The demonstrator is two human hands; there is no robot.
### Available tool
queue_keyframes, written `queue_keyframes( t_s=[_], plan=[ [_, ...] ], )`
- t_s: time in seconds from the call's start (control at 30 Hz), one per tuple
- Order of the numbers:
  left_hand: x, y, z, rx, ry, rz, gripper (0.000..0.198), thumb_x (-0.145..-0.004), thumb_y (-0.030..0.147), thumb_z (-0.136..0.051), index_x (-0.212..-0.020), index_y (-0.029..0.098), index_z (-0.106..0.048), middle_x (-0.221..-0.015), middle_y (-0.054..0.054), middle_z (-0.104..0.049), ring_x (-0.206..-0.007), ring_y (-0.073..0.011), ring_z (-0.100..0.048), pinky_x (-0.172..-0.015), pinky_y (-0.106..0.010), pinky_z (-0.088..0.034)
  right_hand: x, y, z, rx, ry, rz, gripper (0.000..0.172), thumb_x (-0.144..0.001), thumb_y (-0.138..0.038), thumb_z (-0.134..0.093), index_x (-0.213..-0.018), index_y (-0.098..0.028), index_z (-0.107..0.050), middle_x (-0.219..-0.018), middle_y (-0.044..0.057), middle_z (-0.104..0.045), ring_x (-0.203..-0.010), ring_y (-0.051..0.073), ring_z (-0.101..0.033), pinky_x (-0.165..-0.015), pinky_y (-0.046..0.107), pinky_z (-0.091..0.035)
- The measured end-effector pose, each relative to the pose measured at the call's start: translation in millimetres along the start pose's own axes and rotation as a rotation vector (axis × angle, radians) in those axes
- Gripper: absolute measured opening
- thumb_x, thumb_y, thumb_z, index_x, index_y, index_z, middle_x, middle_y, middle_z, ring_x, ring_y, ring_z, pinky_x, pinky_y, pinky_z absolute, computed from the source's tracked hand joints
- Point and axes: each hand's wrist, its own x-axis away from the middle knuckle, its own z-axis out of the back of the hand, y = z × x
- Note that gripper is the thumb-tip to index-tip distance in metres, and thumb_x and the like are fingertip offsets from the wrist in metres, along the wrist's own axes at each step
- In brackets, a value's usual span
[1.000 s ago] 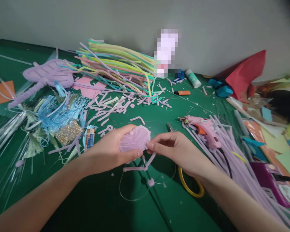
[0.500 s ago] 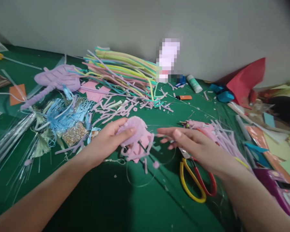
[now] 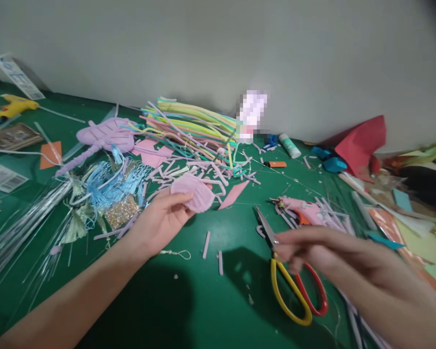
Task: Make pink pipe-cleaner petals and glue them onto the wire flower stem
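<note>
Between the thumb and fingers of my left hand point(image 3: 160, 215) is a rounded lilac pipe-cleaner piece point(image 3: 194, 193), held above the table, with bent lilac stems behind it. My right hand point(image 3: 334, 257), blurred and holding nothing I can see, has its fingers stretched out over the scissors point(image 3: 292, 293). These have one yellow and one red handle, and their blades point away from me. I cannot tell whether the fingertips touch them. Short lilac pipe-cleaner cuttings point(image 3: 206, 245) lie below my left hand. A pink paper piece point(image 3: 233, 195) shows just right of the held piece.
A bundle of coloured pipe cleaners point(image 3: 192, 121) lies along the wall, beside a large lilac leaf-like shape point(image 3: 107, 135). Blue tassels point(image 3: 107, 182) and a bag of gold beads point(image 3: 121, 212) are at left. A pink glue gun point(image 3: 300, 207) sits beyond the scissors.
My right hand has moved right and nearer, from beside the lilac piece to over the scissors. The lilac piece has turned in my left hand. The view has tilted up.
</note>
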Motion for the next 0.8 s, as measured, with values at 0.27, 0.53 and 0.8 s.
queue_keyframes(
  t_s=[0.27,0.53,0.8],
  plan=[
    [12.0,0.8,3.3,-0.222,-0.126,0.103,0.054,-0.072,0.001,-0.074,-0.119,0.026,-0.060,-0.095,-0.001,-0.071,-0.083,-0.0112,-0.066,-0.074,-0.018,-0.054,-55.3,9.9,-57.7,-0.123,0.062,0.142,0.029,-0.089,-0.037,-0.062,-0.116,-0.026,-0.063,-0.120,0.005,-0.066,-0.099,0.017,-0.066,-0.083,0.030,-0.057],
    [15.3,-4.8,0.8,-0.250,-0.224,0.117,0.027,-0.081,0.013,-0.074,-0.104,0.023,-0.064,-0.088,0.002,-0.070,-0.074,-0.0059,-0.064,-0.068,-0.012,-0.052,-60.1,3.2,-63.1,-0.143,0.116,0.343,0.009,-0.090,-0.027,-0.062,-0.094,-0.025,-0.070,-0.094,0.002,-0.073,-0.091,0.017,-0.067,-0.082,0.030,-0.054],
    [14.0,-12.2,-4.7,-0.195,-0.062,0.170,0.023,-0.070,0.019,-0.084,-0.090,0.018,-0.071,-0.078,0.002,-0.071,-0.068,-0.0074,-0.065,-0.062,-0.013,-0.054,-52.8,5.4,-62.0,0.057,0.085,0.535,0.010,-0.088,-0.017,-0.064,-0.094,-0.022,-0.070,-0.088,0.002,-0.075,-0.082,0.016,-0.067,-0.078,0.031,-0.052]
  ],
)
